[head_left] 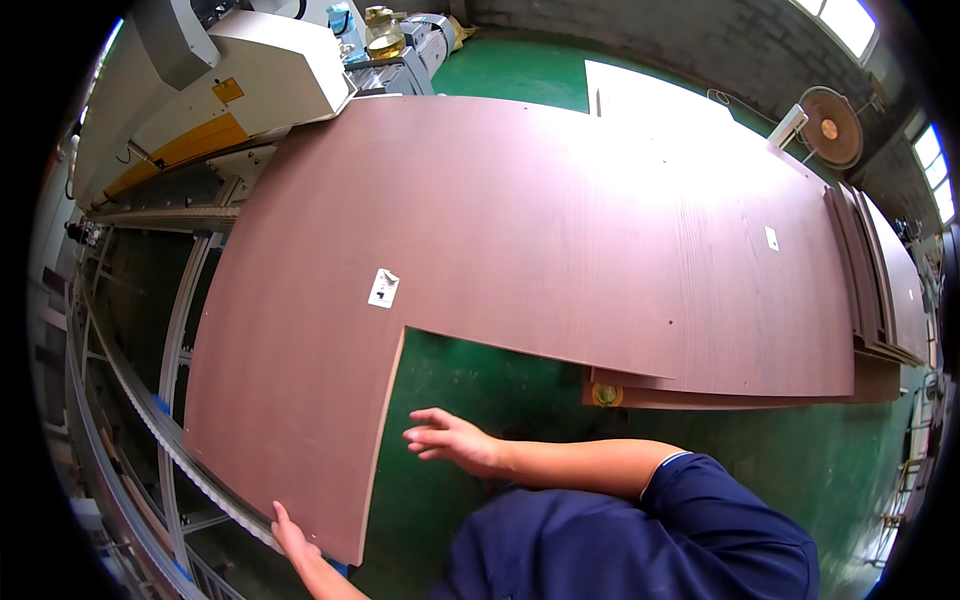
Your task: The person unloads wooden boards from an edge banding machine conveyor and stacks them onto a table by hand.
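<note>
A large reddish-brown wood-grain panel (pixel 300 370) stretches from the machine at the left toward the right, with a white label (pixel 383 288) on its face. My left hand (pixel 295 540) is at its near left corner, one digit stretched along the edge and the other fingers mostly hidden; it seems to grip the edge. My right hand (pixel 452 440) hangs in the air beside the panel's inner edge, fingers apart and holding nothing. Further right, another brown panel (pixel 760 330) with a small white label lies level on a stack.
A white and yellow machine (pixel 255 75) stands at the far left, above a metal frame with a roller rail (pixel 190 465). Leaning brown boards (pixel 875 270) are at the right. A round fan (pixel 830 128) stands at the back. A tape roll (pixel 606 395) sits under the panel's edge. The floor (pixel 480 385) is green.
</note>
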`<action>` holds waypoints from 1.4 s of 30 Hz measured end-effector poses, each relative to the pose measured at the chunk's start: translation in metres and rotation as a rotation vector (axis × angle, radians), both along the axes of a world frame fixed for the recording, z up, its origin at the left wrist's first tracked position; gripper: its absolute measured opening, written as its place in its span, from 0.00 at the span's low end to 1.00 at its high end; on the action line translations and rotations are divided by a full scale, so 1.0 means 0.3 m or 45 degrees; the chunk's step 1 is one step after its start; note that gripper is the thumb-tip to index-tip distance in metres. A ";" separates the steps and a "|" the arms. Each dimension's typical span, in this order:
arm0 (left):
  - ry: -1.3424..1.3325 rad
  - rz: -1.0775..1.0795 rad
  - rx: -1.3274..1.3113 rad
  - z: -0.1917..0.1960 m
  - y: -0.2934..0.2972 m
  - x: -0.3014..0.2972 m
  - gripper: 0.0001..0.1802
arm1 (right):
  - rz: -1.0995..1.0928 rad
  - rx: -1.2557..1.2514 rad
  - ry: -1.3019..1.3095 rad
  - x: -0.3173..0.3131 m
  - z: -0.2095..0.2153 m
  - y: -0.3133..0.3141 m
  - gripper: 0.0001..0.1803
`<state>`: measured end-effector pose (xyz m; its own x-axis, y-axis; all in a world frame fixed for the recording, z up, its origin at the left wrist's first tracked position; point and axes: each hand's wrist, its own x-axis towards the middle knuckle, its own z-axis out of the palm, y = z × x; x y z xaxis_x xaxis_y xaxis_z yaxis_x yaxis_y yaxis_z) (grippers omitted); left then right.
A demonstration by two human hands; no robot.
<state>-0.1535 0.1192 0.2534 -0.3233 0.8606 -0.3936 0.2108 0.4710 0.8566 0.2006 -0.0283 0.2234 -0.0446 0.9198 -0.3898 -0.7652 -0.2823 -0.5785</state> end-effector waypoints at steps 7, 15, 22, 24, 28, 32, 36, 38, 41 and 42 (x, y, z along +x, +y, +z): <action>-0.181 0.072 -0.006 0.048 -0.255 0.157 0.30 | 0.102 -0.016 -0.019 -0.064 -0.009 -0.095 0.25; -0.561 -0.009 0.022 0.012 -0.523 0.214 0.33 | -0.135 -0.122 -0.196 -0.071 0.060 -0.261 0.14; -0.948 -0.025 0.319 -0.116 -0.505 0.113 0.36 | -0.177 -0.020 -0.266 0.106 -0.003 -0.527 0.11; -0.842 0.000 0.324 -0.103 -0.596 0.190 0.36 | -0.172 -0.019 -0.295 0.164 -0.002 -0.605 0.11; -0.733 0.082 0.287 -0.089 -0.752 0.272 0.35 | -0.150 -0.066 -0.374 0.210 -0.016 -0.777 0.10; -0.781 0.066 0.232 -0.084 -0.862 0.305 0.34 | -0.216 -0.057 -0.365 0.210 -0.025 -0.933 0.10; -0.730 0.018 0.273 -0.087 -0.968 0.362 0.35 | -0.305 -0.016 -0.366 0.238 -0.031 -1.066 0.14; -0.789 -0.032 0.229 -0.067 -1.024 0.393 0.34 | -0.307 -0.006 -0.367 0.244 -0.024 -1.142 0.14; -0.745 -0.068 0.257 -0.087 -1.070 0.423 0.33 | -0.296 -0.065 -0.423 0.268 -0.007 -1.227 0.14; -0.763 -0.063 0.260 -0.099 -1.077 0.431 0.33 | -0.318 -0.066 -0.416 0.277 0.001 -1.255 0.14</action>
<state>-0.0240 -0.2038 0.2236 -0.0557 0.9458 -0.3201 -0.3159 0.2874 0.9042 0.2836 -0.4048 0.2236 0.3115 0.8653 -0.3928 -0.5926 -0.1463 -0.7921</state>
